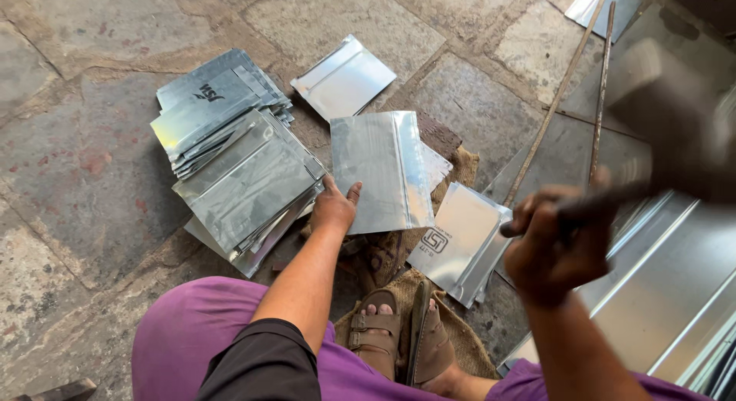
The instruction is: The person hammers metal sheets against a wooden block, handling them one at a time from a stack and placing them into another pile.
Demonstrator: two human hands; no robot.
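Pressing flat, the spread left hand (334,208) steadies one rectangular grey metal sheet (381,171), while one blurred dark-handled mallet (659,117) is gripped by the fisted right hand (556,244).

One head-worn view — looking steeply down, close over the stone floor (92,179).

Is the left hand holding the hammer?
No, the left hand presses flat on a metal sheet, while the right hand grips the blurred hammer.
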